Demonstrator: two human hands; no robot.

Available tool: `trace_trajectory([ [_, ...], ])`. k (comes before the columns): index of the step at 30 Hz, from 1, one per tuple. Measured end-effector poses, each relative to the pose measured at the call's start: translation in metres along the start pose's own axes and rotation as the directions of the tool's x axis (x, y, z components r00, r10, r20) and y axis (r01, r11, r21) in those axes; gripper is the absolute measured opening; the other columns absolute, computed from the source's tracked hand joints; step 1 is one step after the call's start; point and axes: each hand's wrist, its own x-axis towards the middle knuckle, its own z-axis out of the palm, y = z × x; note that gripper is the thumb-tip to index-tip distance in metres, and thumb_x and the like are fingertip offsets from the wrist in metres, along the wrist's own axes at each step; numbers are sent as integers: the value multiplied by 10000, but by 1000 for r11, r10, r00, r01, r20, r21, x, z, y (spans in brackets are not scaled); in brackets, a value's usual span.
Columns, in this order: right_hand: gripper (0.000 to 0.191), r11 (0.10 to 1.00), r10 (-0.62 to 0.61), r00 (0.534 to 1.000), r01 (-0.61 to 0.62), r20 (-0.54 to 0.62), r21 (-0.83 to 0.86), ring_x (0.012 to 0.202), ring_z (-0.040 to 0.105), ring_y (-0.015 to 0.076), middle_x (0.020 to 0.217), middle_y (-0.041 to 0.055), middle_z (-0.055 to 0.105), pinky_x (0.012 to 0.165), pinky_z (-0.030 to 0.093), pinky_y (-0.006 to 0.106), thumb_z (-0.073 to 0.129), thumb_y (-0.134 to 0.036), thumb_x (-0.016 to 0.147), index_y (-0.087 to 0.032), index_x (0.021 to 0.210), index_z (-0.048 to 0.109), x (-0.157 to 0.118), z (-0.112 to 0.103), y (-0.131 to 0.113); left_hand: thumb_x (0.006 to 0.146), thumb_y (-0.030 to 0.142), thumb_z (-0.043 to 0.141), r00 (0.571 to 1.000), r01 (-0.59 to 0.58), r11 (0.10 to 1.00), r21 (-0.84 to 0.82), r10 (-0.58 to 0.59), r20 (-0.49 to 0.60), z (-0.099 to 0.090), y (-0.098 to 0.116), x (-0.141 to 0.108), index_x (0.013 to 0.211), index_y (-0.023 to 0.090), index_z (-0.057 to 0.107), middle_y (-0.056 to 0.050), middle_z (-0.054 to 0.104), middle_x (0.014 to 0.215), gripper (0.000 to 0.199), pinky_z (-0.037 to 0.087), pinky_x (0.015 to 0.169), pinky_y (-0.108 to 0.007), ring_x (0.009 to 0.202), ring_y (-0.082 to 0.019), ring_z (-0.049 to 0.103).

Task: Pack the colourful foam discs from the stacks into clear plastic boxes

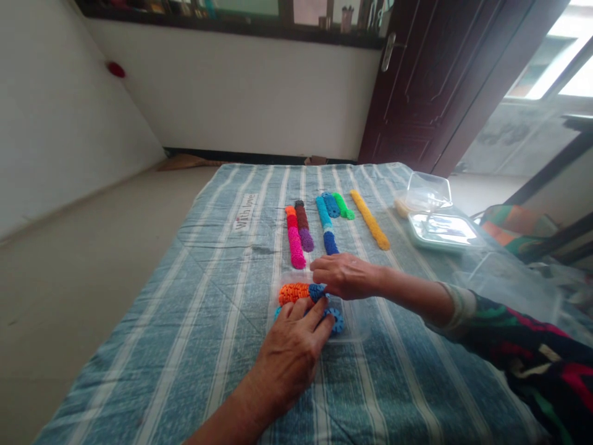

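Note:
A clear plastic box (354, 321) lies on the cloth in front of me. Inside it is a row of thin plastic discs, with orange discs (294, 293) and dark blue discs (317, 291) at its right end. Nearer to me lie light blue notched discs (337, 321), partly covered by my left hand (294, 337). That hand rests over the discs with its fingers spread. My right hand (345, 275) is closed at the far side of the box, its fingertips at the dark blue discs; the grip is partly hidden.
Beyond the box lie rows of discs: pink-red (295, 241), brown-purple (303, 225), blue (325, 224), green (343, 205) and yellow (369, 219). Clear containers (445, 232) stand at the right. A striped cloth (208, 296) covers the table; a door (412, 80) is behind.

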Motion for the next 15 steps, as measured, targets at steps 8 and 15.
trace_trajectory([
  [8,63,1000,24,1000,-24,-5,2,830,546,164,949,83,612,710,435,290,518,-127,891,-144,902,578,1,4,-2,837,92,525,997,55,997,-45,-53,55,4,0,-3,1161,201,607,-76,600,1282,351,460,856,-478,1029,-291,529],
  [15,122,998,45,999,-44,-8,51,824,574,158,940,71,615,685,438,271,561,-262,922,-157,876,603,-2,1,-1,814,84,514,997,75,997,-9,-75,0,18,-2,-8,1159,214,609,-88,617,1244,381,455,849,-473,1011,-291,535],
])
